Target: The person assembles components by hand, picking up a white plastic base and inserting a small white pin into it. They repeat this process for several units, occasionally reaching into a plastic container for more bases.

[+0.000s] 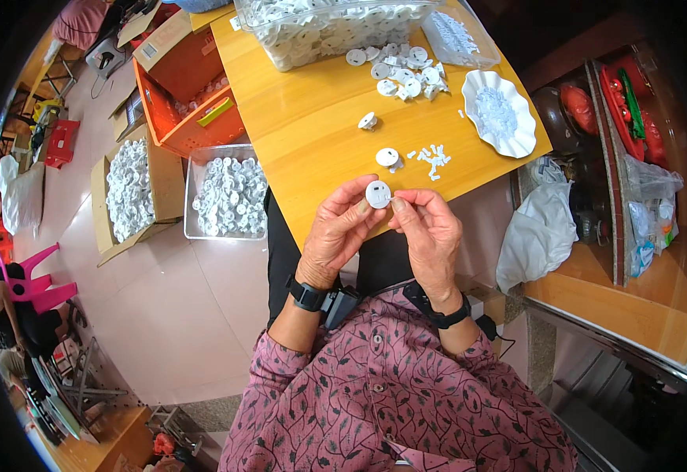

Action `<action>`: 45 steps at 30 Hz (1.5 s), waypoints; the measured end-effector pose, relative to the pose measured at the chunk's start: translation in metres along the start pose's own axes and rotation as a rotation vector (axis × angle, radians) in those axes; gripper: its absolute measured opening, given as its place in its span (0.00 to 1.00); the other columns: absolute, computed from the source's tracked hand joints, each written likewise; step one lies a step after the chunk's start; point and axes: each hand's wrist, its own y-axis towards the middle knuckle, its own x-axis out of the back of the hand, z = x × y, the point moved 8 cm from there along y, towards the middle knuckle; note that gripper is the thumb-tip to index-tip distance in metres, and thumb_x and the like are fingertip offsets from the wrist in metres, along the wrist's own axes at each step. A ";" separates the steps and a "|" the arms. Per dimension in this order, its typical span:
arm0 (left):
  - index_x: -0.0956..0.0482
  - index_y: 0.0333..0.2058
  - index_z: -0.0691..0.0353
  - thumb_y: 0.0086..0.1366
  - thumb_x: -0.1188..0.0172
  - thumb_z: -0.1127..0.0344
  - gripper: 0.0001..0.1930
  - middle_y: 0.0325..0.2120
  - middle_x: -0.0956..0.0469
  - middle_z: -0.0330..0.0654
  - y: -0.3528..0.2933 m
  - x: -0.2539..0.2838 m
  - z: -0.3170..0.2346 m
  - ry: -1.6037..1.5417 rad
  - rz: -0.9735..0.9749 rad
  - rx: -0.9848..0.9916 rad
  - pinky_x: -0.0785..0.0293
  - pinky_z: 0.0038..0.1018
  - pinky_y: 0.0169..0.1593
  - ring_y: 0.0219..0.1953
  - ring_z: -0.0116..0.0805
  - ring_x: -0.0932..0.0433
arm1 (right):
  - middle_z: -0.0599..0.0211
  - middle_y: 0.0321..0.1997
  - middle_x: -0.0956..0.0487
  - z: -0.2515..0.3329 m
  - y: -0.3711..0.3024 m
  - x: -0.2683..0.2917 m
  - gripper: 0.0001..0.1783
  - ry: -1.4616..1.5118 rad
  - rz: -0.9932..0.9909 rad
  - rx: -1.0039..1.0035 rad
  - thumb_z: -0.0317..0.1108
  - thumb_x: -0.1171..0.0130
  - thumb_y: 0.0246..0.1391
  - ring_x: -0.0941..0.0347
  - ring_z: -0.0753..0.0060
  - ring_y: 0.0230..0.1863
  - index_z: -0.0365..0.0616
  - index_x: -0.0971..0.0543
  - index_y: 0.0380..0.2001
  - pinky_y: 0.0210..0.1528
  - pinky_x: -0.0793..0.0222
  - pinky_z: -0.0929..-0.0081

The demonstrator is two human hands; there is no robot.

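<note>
Between the thumb and fingers of my left hand (334,232) is a round white plastic disc (378,194) with small slots in its face, held above the table's near edge. My right hand (431,236) is closed in a pinch right at the disc's right edge; whatever its fingertips hold is too small to make out. Just beyond, another white disc piece (387,158) lies on the wooden table (304,134), with a second loose piece (368,121) farther off. Small white plastic pins (436,160) are scattered to the right of these.
A clear bin (280,51) full of white pieces stands at the back, a loose pile (406,72) before it. At right are a scalloped white dish (526,130) and a clear tray (481,51). Left of the table are an orange crate (202,134), a cardboard box (166,189) and a clear tub (194,212).
</note>
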 end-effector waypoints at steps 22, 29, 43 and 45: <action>0.25 0.49 0.64 0.66 0.41 0.73 0.13 0.46 0.23 0.43 -0.001 -0.003 0.000 0.076 0.018 -0.015 0.27 0.34 0.58 0.51 0.34 0.24 | 0.66 0.34 0.24 0.008 -0.002 0.001 0.05 -0.264 -0.053 0.238 0.24 0.39 0.56 0.28 0.80 0.29 0.35 0.23 0.34 0.31 0.30 0.82; 0.25 0.49 0.64 0.66 0.42 0.74 0.13 0.46 0.22 0.44 -0.001 -0.003 0.000 0.055 0.023 -0.028 0.26 0.33 0.58 0.51 0.34 0.23 | 0.62 0.34 0.25 0.023 -0.006 -0.005 0.05 -0.433 -0.029 0.372 0.23 0.40 0.55 0.26 0.74 0.28 0.36 0.24 0.34 0.30 0.29 0.79; 0.25 0.49 0.64 0.65 0.42 0.74 0.13 0.46 0.22 0.44 -0.001 -0.001 0.000 0.057 0.019 -0.034 0.26 0.33 0.57 0.50 0.34 0.23 | 0.62 0.33 0.26 0.026 -0.009 -0.007 0.04 -0.477 -0.026 0.406 0.22 0.40 0.54 0.26 0.73 0.26 0.36 0.25 0.33 0.27 0.29 0.78; 0.25 0.49 0.65 0.65 0.41 0.74 0.14 0.46 0.22 0.44 -0.002 -0.002 0.000 0.059 0.021 -0.035 0.26 0.33 0.57 0.50 0.34 0.23 | 0.62 0.32 0.26 0.026 -0.009 -0.007 0.04 -0.481 -0.027 0.405 0.21 0.40 0.54 0.26 0.73 0.26 0.36 0.26 0.33 0.27 0.29 0.77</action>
